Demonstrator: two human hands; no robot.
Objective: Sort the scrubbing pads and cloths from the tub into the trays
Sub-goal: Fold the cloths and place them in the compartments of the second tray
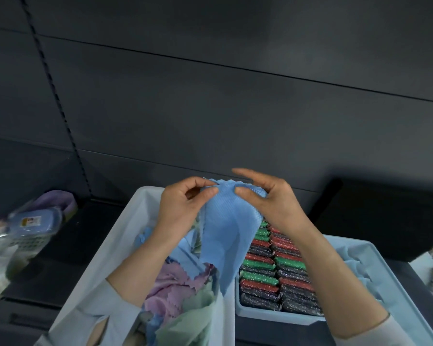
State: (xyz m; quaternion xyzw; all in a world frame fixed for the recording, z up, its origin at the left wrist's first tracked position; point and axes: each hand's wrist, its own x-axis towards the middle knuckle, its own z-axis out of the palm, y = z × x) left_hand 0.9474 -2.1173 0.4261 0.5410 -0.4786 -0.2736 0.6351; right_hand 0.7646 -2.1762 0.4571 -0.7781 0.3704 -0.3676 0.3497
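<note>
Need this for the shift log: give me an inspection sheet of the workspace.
Surface: dark shelf under the bins.
Job's things: blue cloth held up over the tub; more cloths in the tub; tray of scrubbing pads; another tray holding blue cloths.
Clutter: packaged goods at left.
Hands: left hand and right hand pinch the cloth's top edge.
Cables: nothing seen.
Surroundings: dark panel wall.

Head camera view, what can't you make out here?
- Tub contents under the held blue cloth: hidden by cloth and left hand.
- Scrubbing pads beneath the right hand forearm: covered.
- Packaged item at left: label blurred.
</note>
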